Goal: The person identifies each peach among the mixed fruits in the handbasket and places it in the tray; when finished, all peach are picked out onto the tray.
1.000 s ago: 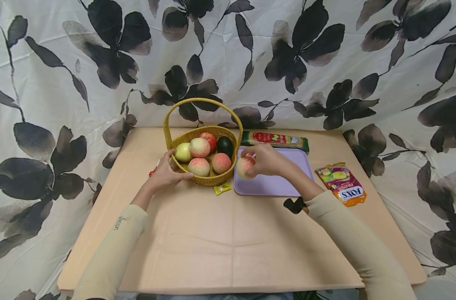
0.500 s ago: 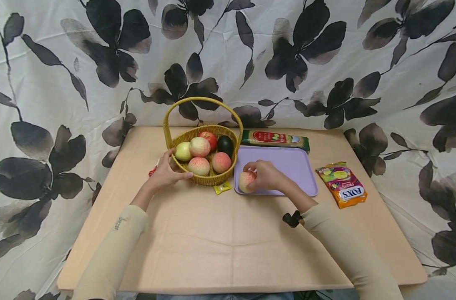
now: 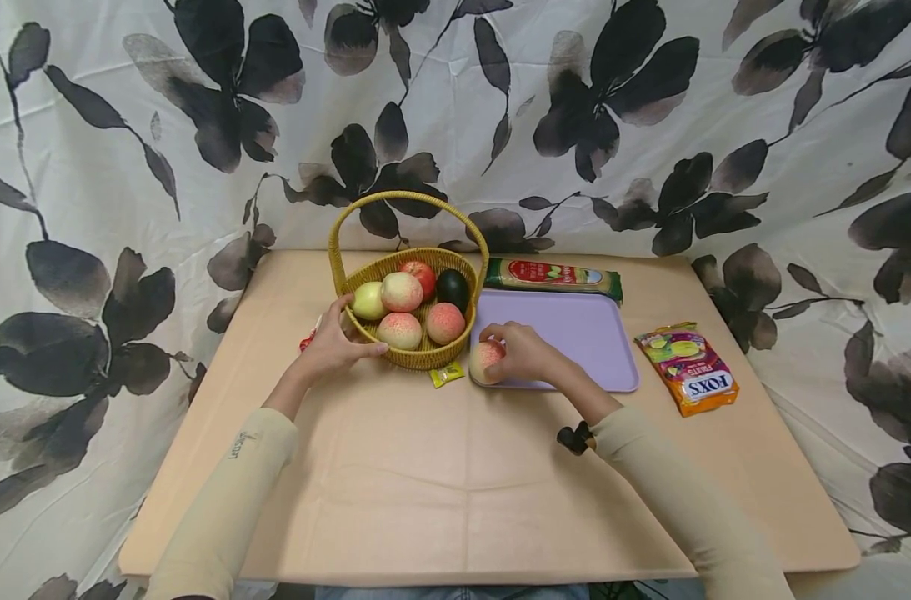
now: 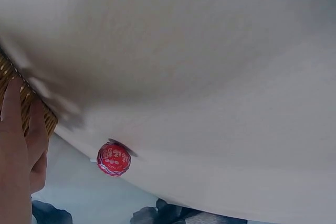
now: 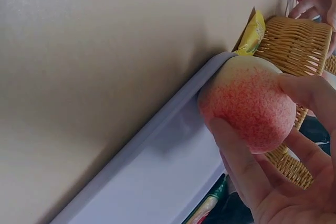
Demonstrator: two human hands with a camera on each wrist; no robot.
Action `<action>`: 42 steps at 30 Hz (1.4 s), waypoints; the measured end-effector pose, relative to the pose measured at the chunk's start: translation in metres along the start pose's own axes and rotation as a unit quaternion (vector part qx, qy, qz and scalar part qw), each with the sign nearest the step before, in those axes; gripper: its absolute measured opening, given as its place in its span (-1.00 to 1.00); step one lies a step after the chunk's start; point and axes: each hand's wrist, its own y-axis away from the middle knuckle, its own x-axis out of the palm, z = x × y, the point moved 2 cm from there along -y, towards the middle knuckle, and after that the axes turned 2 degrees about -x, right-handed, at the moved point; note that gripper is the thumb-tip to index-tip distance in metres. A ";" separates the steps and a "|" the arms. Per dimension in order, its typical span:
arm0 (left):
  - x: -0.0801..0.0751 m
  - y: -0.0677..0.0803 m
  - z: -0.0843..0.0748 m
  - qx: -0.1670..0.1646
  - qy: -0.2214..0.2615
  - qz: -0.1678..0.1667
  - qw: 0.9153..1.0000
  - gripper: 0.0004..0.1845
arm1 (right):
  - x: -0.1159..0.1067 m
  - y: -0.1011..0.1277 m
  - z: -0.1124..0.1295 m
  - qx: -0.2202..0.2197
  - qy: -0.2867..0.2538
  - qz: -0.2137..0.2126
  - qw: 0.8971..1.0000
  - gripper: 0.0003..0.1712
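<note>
Peach [image 3: 483, 362] is right at the near left corner of the lavender tray [image 3: 575, 333], pinched by the right hand [image 3: 526, 354]! Over at the fruit-filled basket [image 3: 419, 360], the left hand [image 3: 329, 346] (thumb out front) grips the side.

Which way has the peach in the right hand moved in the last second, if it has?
Yes: in the head view, the peach in the right hand has shifted down the picture, to the near left corner of the purple tray.
</note>
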 end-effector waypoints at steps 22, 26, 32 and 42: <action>-0.005 0.019 -0.031 -0.012 -0.011 0.008 1.000 0.36 | -0.009 0.000 0.013 -0.019 0.015 0.016 1.000 -0.18; -0.006 0.018 -0.030 -0.015 -0.010 0.008 1.000 0.34 | -0.028 -0.004 0.027 -0.029 0.018 0.009 0.999 -0.18; -0.007 0.009 -0.014 -0.007 -0.032 -0.006 0.999 0.36 | -0.058 -0.018 0.060 -0.065 0.043 -0.019 0.997 -0.24; -0.002 0.001 0.004 0.015 -0.068 -0.025 0.997 0.42 | -0.068 -0.069 0.104 -0.097 0.092 -0.004 0.991 -0.21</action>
